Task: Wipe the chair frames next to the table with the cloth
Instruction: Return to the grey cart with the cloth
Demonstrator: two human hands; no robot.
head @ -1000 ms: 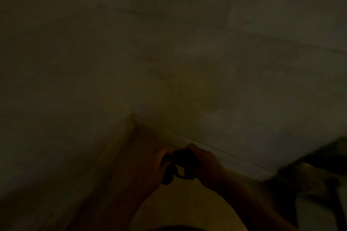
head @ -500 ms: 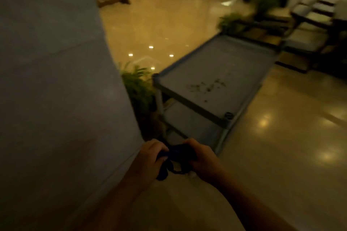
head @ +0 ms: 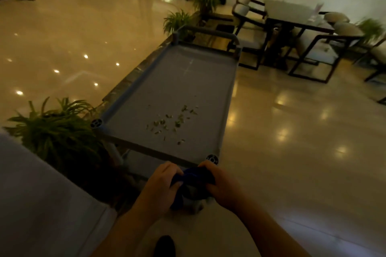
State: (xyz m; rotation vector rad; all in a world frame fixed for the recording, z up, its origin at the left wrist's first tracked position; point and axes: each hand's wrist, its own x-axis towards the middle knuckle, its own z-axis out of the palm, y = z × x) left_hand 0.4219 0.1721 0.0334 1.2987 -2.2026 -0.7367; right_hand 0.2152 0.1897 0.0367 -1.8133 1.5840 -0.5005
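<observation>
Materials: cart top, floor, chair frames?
Cart top: looks like matte grey moulded plastic, no glare.
Floor: glossy polished tile or stone, with lamp reflections and faint joint lines.
Chair frames: dark straight square bars, painted metal or dark wood; too blurred to tell.

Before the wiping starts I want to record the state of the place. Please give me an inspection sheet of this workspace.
Surface: glossy floor reflecting lamps.
Job's things: dark blue cloth bunched between both hands; dark-framed chairs around the table, far off, untouched.
Clutter: grey cart just ahead, leaf scraps on its top tray.
Hands: left hand and right hand both grip the cloth.
Cables: nothing seen.
Surroundings: potted plants left of the cart.
</observation>
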